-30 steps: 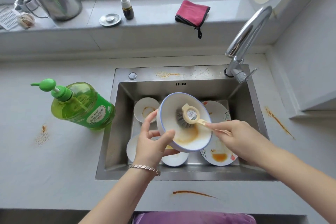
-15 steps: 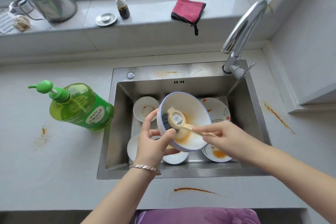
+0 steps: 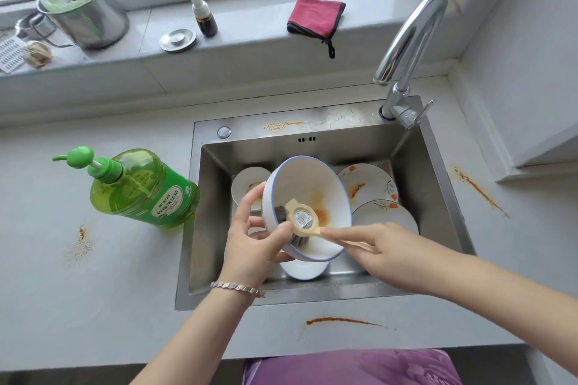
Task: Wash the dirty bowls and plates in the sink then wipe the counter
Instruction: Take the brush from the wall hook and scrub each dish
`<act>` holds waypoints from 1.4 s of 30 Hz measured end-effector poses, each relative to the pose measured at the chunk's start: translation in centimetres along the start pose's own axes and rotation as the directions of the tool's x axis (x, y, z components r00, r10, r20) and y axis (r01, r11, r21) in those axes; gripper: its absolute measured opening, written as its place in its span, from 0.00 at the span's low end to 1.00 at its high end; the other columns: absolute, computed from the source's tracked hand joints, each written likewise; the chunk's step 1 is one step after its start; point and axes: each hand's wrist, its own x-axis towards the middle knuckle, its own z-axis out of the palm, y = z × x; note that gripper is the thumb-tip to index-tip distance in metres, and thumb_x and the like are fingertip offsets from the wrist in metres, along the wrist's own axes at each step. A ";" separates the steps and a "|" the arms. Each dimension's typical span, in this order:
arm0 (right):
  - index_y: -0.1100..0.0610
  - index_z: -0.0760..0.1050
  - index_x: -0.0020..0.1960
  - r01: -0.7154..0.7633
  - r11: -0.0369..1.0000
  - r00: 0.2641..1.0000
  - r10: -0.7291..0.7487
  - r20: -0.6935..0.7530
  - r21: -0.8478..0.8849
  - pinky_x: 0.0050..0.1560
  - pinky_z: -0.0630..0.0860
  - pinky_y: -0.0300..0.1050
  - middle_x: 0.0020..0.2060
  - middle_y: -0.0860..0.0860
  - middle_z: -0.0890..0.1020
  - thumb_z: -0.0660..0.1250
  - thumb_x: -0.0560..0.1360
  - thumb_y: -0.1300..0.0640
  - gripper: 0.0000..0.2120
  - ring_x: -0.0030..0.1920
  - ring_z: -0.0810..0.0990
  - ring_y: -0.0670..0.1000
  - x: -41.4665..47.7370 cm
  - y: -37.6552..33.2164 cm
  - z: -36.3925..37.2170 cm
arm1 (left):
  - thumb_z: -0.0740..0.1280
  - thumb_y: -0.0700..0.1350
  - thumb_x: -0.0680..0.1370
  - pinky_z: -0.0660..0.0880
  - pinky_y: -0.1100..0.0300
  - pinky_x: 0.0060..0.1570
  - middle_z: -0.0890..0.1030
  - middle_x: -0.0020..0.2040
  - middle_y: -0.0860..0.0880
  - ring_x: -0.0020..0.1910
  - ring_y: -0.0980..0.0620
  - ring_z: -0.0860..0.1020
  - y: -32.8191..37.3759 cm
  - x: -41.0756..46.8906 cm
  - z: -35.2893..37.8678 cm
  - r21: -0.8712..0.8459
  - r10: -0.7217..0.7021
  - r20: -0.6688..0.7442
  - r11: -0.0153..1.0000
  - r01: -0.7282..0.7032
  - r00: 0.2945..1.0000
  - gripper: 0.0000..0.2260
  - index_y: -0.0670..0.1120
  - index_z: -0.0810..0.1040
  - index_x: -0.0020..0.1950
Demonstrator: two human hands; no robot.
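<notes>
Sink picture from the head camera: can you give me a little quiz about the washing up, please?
1. Which hand holds the brush?
2. True or false: the bowl has orange stains inside.
3. Where does the green soap bottle stand? A in the sink, B on the counter, C on the windowsill.

Key: 1 the right hand; 2 true; 3 B.
</notes>
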 end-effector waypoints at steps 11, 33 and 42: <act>0.30 0.70 0.60 -0.094 0.988 0.977 0.067 0.202 0.126 0.27 0.64 0.40 0.26 0.44 0.66 0.54 0.78 0.54 0.20 0.25 0.61 0.45 0.8 -0.4 -1.6 | 0.69 0.39 0.64 0.81 0.50 0.32 0.76 0.46 0.39 0.32 0.55 0.81 0.5 0.5 -0.6 0.126 0.020 -0.019 0.992 -0.018 1.000 0.25 0.67 0.74 0.52; 0.29 0.65 0.64 -0.130 0.876 0.986 0.165 0.035 -0.464 0.32 0.72 0.39 0.34 0.44 0.72 0.52 0.79 0.51 0.20 0.28 0.67 0.44 1.5 1.8 -3.4 | 0.67 0.36 0.70 0.81 0.49 0.31 0.81 0.42 0.40 0.37 0.51 0.81 1.3 0.9 -1.0 0.248 -0.136 0.028 0.961 0.125 0.990 0.21 0.63 0.76 0.49; 0.29 0.62 0.67 -0.075 0.925 0.995 0.095 0.034 -0.371 0.43 0.73 0.45 0.42 0.48 0.76 0.52 0.80 0.53 0.22 0.41 0.73 0.51 1.3 2.3 -1.4 | 0.64 0.34 0.73 0.80 0.49 0.29 0.80 0.28 0.50 0.28 0.60 0.80 1.4 1.7 -0.9 0.188 -0.154 -0.017 0.970 0.155 0.988 0.20 0.60 0.75 0.50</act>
